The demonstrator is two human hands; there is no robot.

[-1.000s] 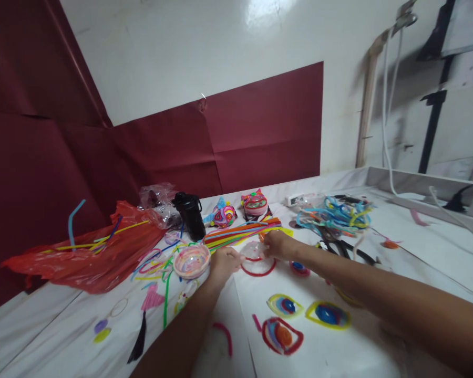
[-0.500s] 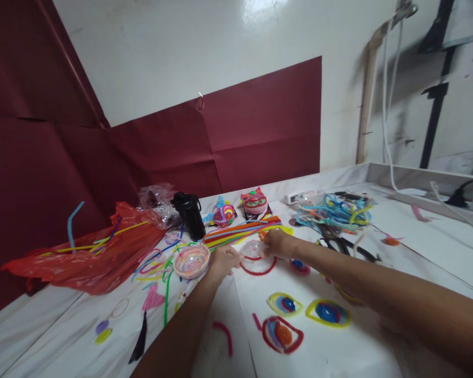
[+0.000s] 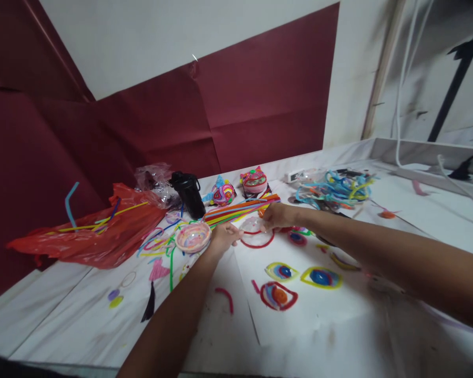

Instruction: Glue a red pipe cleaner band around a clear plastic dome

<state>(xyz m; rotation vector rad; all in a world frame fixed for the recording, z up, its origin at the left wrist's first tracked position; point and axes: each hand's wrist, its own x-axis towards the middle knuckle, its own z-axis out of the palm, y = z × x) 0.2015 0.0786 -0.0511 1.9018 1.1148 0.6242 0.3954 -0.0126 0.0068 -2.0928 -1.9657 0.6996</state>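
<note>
Worktop [image 3: 74,320]: white, marbled; its near edge now shows, the view having tipped down since the earlier frames, so that everything sits higher.
Landmark: round pink-and-white bowl [image 3: 193,237], shallow, with a streaked surface.
Clear round piece [image 3: 252,224]: right of the bowl, transparent, its outline faint; a fuzzy red strip [image 3: 257,245] curves along its near side.
Left hand [image 3: 226,237]: just right of the bowl, in the same place as before; fingertips at the clear piece's left edge, whether pinched cannot be told.
Right hand [image 3: 279,215]: farther right of the bowl, likewise unshifted; grip closed on the clear piece's right edge, fingertips partly hidden.
Dark tool [image 3: 339,214]: well right of the bowl, now mostly covered by the right forearm.
Eye shapes [image 3: 321,277]: right of and nearer than the bowl, glossy centres, fuzzy yellow or red rims.
Bag [image 3: 102,231]: left of the bowl, crumpled red plastic.
</note>
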